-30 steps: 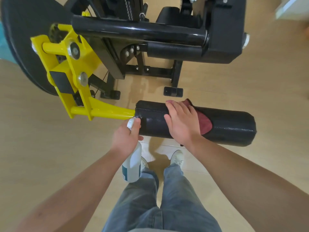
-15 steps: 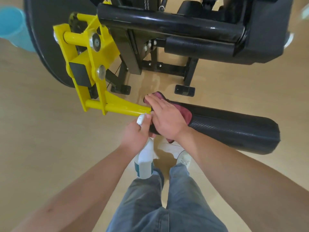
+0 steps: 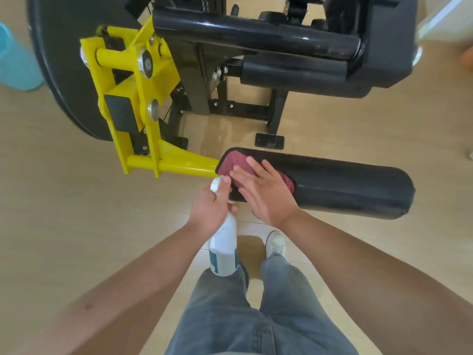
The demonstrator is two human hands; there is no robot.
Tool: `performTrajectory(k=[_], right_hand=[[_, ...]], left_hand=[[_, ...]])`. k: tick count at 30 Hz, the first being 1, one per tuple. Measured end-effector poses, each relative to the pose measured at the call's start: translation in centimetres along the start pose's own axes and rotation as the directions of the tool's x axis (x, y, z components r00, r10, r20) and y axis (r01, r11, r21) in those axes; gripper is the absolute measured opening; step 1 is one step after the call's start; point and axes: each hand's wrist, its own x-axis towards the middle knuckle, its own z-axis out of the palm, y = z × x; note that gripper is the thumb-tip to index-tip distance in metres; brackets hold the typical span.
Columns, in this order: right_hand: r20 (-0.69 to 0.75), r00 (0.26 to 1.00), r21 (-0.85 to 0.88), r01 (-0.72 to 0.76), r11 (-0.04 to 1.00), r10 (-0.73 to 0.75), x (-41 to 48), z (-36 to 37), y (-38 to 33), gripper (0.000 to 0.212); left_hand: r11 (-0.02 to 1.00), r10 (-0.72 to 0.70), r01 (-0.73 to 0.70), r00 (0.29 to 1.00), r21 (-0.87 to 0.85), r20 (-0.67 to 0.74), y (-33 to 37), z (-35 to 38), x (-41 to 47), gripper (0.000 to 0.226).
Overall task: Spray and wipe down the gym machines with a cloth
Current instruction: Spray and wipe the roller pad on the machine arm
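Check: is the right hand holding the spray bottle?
No: the left hand grips the spray bottle; the right hand presses the cloth on the roller pad.

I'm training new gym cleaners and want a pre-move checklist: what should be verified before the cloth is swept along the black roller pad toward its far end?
1. Cloth lies on the roller pad, at the end by the yellow arm: ok.
2. Right hand presses the cloth with straight fingers: ok.
3. Left hand grips the spray bottle: ok.
4. Nothing lies on the uncovered length of the pad: ok.
5. Pad surface wetted with spray: cannot tell.
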Motion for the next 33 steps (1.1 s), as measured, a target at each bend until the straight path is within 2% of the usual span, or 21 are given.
performTrajectory(k=[2,4,8,11,15,17,19,22,30,33], right_hand=[[0.062,0.992,-0.103,0.115,0.988,-0.109,-1.4,0.4,0.9,0.05],[0.078,0.988,-0.176,0.149,0.973,-0.137,-1.7,0.4,1.9,0.053],[-0.008,0.999,-0.156,-0.044,0.987,0.044,-0.2,0.5,0.3,0.053],[-0.06,0.983,-0.072,-0.18,0.981,0.176,1.9,0.9,-1.6,0.053],[-0.073,0.959,0.033,-0.271,0.962,0.273,4.2,0.2,-1.0,0.054],[-0.065,0.967,0.05,-0.242,0.969,0.245,4.3,0.0,-0.9,0.057],[-0.038,0.986,0.026,-0.164,0.986,0.165,3.4,0.1,-0.8,0.061],[-0.009,0.994,-0.116,-0.107,0.988,0.106,1.2,0.0,1.5,0.054],[-0.074,0.975,-0.108,-0.218,0.97,0.211,-2.2,-1.1,6.0,0.047],[-0.063,0.952,-0.094,-0.304,0.948,0.3,-3.3,-1.9,7.4,0.048]], left_hand=[[1.0,-0.002,0.002,1.0,0.014,0.022,-0.5,0.2,-0.5,0.049],[1.0,0.009,-0.009,1.0,-0.008,0.019,-0.6,0.3,-0.7,0.047],[0.999,0.005,-0.005,1.0,-0.042,-0.006,0.0,0.4,-0.3,0.042],[0.993,0.05,-0.056,0.997,-0.1,-0.058,0.5,1.0,-0.4,0.049],[0.968,0.006,-0.025,0.997,-0.249,-0.074,1.7,1.5,-0.2,0.06],[0.961,-0.023,-0.006,0.995,-0.277,-0.1,1.9,1.9,-0.2,0.064],[0.97,-0.023,0.0,0.996,-0.245,-0.089,2.0,2.4,-0.6,0.062],[0.984,0.013,-0.028,0.996,-0.176,-0.085,2.6,3.0,-0.9,0.058],[0.985,0.112,-0.103,0.991,0.138,-0.066,4.0,5.4,-1.1,0.034],[0.946,0.081,-0.074,0.997,0.315,-0.007,4.5,6.8,-1.2,0.043]])
